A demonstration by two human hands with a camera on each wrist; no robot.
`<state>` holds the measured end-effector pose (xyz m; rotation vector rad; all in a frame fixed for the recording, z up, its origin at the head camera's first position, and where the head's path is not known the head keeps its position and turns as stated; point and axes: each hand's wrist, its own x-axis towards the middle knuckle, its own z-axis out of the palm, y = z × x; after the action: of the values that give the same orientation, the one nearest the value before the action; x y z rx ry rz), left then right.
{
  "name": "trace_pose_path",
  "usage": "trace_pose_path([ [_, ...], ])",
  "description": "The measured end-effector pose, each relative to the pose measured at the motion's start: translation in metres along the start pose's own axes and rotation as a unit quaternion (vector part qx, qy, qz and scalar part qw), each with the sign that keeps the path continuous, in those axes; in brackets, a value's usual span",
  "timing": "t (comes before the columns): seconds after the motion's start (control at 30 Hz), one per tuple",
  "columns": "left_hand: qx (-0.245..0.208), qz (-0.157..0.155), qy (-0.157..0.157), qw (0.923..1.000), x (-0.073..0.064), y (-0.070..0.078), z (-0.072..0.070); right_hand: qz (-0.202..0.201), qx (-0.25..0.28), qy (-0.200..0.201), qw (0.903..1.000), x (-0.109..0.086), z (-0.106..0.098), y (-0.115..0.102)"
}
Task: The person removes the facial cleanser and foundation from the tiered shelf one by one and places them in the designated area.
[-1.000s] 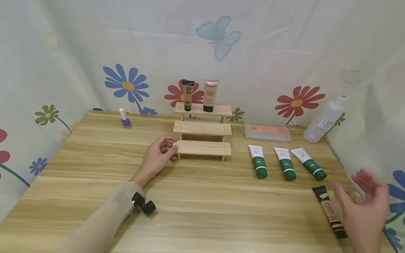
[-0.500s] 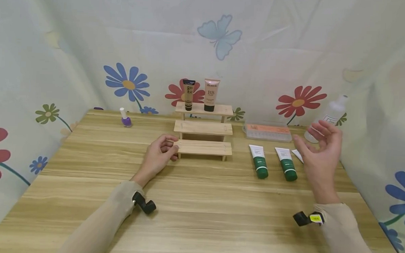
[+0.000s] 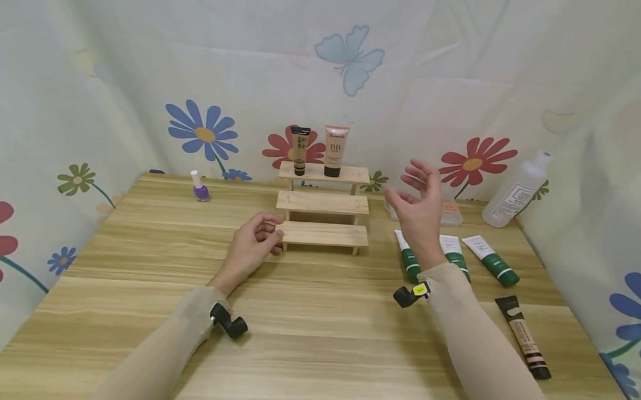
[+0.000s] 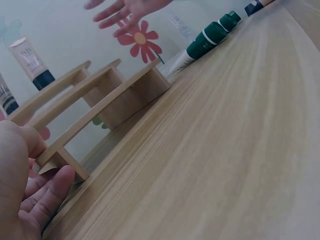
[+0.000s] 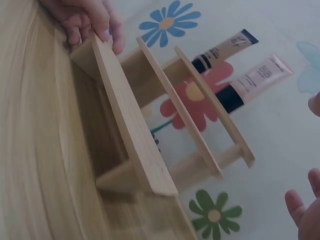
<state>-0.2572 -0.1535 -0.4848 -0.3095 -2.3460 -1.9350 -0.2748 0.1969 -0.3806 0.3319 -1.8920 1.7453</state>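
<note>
A three-step wooden display stand [image 3: 324, 234] sits toward the back of the table. My left hand [image 3: 251, 245] holds the left end of its lowest step, fingers curled at the edge in the left wrist view. On the top step stand a gold tube with a black cap [image 3: 299, 151] and a pink BB cream tube [image 3: 334, 151], side by side, both cap down. My right hand [image 3: 421, 213] is in the air right of the stand, fingers spread and loosely bent, with nothing between them. It partly covers a clear plastic box [image 3: 452, 213] in the head view.
Three white-and-green tubes lie at right, including the rightmost tube [image 3: 491, 261]; my right arm overlaps the others. Nearer lies a beige-and-black tube [image 3: 524, 337]. A white bottle [image 3: 516, 190] stands at the back right, purple nail polish [image 3: 200, 186] at the back left.
My right hand has moved from the right edge, beside the beige-and-black tube, leftward and away from me toward the stand, carrying nothing. My left hand stays on the stand.
</note>
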Motion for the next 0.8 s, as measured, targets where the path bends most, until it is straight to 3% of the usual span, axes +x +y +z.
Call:
trace_pose_path([
  [0.53, 0.001, -0.002, -0.001, 1.0000, -0.001, 0.003, 0.000, 0.019, 0.009, -0.004, 0.9998, 0.023, 0.089, 0.001],
  [0.8, -0.006, 0.001, -0.001, 1.0000, -0.001, 0.004, 0.000, 0.025, -0.042, 0.007, 0.9988, 0.031, 0.117, 0.005],
])
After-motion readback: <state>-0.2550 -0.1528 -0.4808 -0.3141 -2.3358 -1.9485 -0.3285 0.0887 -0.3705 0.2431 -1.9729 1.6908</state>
